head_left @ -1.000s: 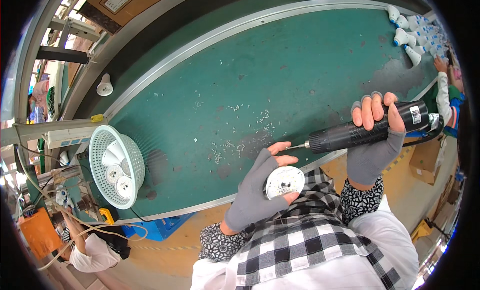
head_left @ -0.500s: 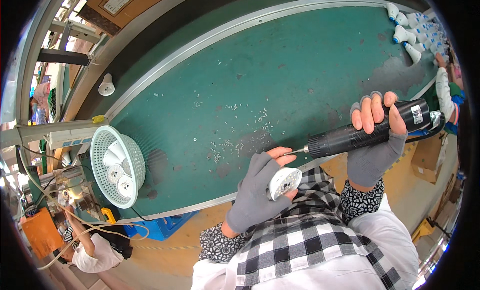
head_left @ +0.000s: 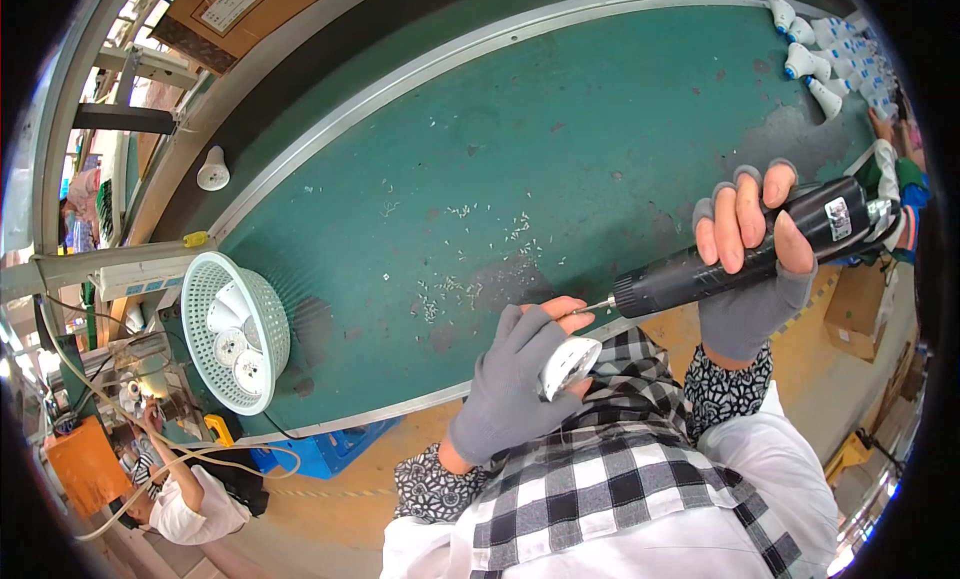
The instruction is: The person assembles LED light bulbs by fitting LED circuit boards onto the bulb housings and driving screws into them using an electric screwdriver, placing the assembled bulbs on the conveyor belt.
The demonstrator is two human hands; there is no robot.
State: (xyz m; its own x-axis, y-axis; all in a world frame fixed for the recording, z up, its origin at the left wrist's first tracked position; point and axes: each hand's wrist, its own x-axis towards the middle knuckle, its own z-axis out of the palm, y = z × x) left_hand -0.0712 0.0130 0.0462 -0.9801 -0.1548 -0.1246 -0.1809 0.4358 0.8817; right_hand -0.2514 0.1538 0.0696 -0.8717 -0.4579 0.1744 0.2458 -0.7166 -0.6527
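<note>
My left hand (head_left: 512, 387), in a grey fingerless glove, is closed around a white LED bulb body (head_left: 572, 365), tilted so that its open face shows only at a slant. The thumb and the two foremost fingers of that hand are bare at the tips. In my gloved right hand (head_left: 748, 241) is a black electric screwdriver (head_left: 665, 285), pointing left. Its thin metal bit (head_left: 598, 306) reaches my left fingertips; whether a screw sits on it is too small to tell. Small loose screws (head_left: 465, 291) lie scattered on the green bench (head_left: 600, 129) beyond my left hand.
A pale green perforated basket (head_left: 273, 334) at the left holds several white bulb parts (head_left: 248, 369). More white-and-blue bulbs (head_left: 808, 62) crowd the far right, near another person's arm (head_left: 880, 139). One bulb (head_left: 213, 169) lies beyond the metal rail. Another person (head_left: 195, 504) is at lower left.
The bulb body in my left hand has turned, so its face shows more edge-on. My right hand and the screwdriver have shifted only slightly, with the bit still at my left fingertips.
</note>
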